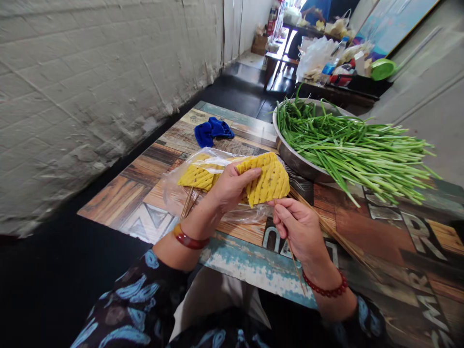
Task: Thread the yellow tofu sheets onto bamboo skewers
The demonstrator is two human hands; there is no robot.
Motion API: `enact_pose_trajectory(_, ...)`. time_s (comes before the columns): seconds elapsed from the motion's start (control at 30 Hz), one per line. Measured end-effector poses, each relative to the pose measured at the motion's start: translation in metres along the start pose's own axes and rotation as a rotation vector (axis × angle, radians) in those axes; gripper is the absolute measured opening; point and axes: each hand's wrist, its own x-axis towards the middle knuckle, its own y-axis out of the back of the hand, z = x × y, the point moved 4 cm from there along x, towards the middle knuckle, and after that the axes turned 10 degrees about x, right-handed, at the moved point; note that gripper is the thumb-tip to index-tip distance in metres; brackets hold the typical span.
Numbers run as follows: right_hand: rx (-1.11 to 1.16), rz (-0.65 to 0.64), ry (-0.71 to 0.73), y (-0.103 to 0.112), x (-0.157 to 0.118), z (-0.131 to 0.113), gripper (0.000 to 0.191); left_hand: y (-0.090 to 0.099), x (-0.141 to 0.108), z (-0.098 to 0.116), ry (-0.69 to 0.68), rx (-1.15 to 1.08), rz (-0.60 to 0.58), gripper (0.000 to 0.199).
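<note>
My left hand (232, 186) is closed on a flat yellow piece of food (271, 179) with rows of slits, its thumb lying across the front. My right hand (299, 227) pinches a thin wooden skewer (296, 266) whose upper end meets the lower edge of that piece; how far it goes in cannot be seen. Beneath my left hand, a clear plastic bag (170, 191) holds more slitted yellow pieces (197, 176). Several skewer ends (187, 203) stick out from the pieces there. Beside my right hand lies a bundle of long wooden skewers (344, 241).
A metal basin (295, 157) heaped with long green stalks (348, 140) stands on the right of the wood-patterned table (123, 193). A blue cloth (212, 131) lies toward the far edge. Behind, a cluttered bench holds a bottle (335, 55) and bags; a person (317, 8) is farther back.
</note>
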Motion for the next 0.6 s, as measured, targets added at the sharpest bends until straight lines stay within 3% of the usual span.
enact_pose_trajectory(0.6, -0.019, 0.035, 0.018, 0.0012, 0.0015, -0.0004, 0.022, 0.0011, -0.0009, -0.0028, -0.009, 0.02, 0.016, 0.032)
